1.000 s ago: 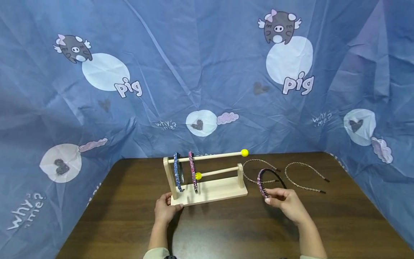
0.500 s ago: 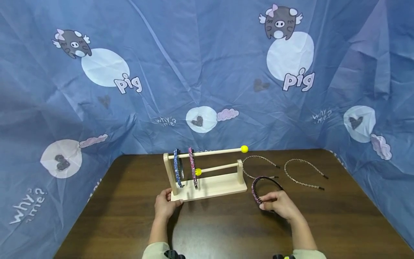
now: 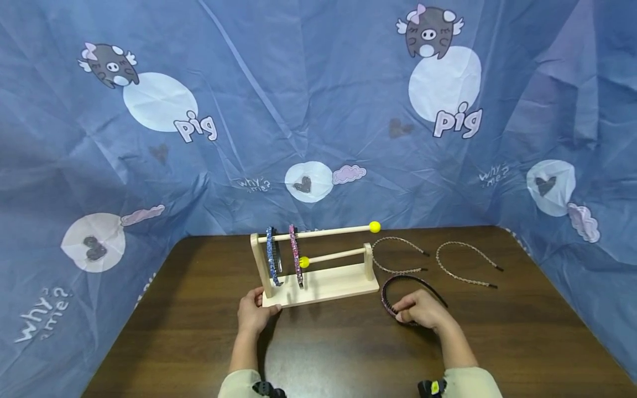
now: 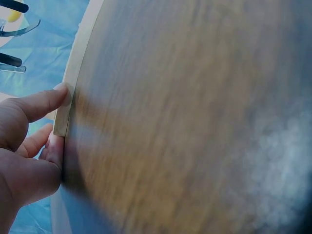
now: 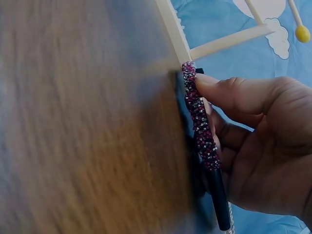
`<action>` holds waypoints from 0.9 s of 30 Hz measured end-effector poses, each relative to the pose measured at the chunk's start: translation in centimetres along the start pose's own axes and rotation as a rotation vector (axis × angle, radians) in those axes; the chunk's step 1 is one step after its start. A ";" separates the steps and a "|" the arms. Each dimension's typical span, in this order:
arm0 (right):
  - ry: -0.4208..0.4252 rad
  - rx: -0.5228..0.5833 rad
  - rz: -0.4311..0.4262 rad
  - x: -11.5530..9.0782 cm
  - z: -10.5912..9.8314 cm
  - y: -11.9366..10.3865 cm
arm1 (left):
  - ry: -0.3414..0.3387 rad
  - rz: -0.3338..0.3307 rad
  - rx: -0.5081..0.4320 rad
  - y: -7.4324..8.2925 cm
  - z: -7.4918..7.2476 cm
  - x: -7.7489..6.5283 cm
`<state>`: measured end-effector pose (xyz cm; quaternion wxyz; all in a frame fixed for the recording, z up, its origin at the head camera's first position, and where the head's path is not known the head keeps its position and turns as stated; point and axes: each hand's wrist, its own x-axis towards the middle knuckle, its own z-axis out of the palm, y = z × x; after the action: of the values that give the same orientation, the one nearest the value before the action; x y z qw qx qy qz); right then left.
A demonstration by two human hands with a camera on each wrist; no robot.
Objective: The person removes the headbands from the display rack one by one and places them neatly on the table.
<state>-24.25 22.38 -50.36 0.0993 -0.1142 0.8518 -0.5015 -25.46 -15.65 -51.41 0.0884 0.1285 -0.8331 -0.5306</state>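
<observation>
My left hand (image 3: 252, 314) grips the left end of a wooden headband stand (image 3: 323, 286), thumb at the front edge and fingers round the corner. On the stand's upper bar hang a blue sparkly headband (image 3: 271, 257) and a pink one (image 3: 296, 254). To the right of the base, low over the table, my right hand (image 3: 423, 310) pinches a black toothed headband (image 3: 384, 301) with pinkish-purple stones. It lies almost flat, its arch facing left. In the right wrist view, thumb and fingers hold the stone-covered part (image 5: 200, 117), with the plain black end (image 5: 219, 200) running below.
Two thin braided headbands (image 3: 448, 271) lie on the brown table (image 3: 338, 354) at the back right, one close to the stand's right post (image 3: 368, 262). Yellow balls (image 3: 375, 227) cap the stand's bars. A blue printed cloth (image 3: 318, 110) surrounds the table's back and sides.
My right hand has lowered the purple headband and brought it left and nearer to me, tipping it from upright to nearly flat. The left hand keeps its grip on the stand.
</observation>
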 end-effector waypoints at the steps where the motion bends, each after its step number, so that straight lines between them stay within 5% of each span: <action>1: -0.004 0.004 0.004 0.1 0.0 0.0 | 0.001 0.001 0.004 0.0 0.0 0.0; 16: 0.036 0.001 -0.007 0.7 0.1 -0.1 | -0.007 -0.023 -0.018 0.1 -0.1 0.1; 23: 0.144 -0.027 -0.028 0.2 0.4 -1.7 | -0.009 -0.034 -0.024 0.2 -0.1 0.1; 27: 0.183 0.071 -0.055 0.4 0.8 -2.9 | -0.003 -0.035 -0.018 0.1 0.0 0.1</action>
<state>-24.15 20.24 -48.25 0.0114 -0.0879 0.8354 -0.5424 -25.53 -15.61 -51.30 0.0788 0.1414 -0.8260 -0.5399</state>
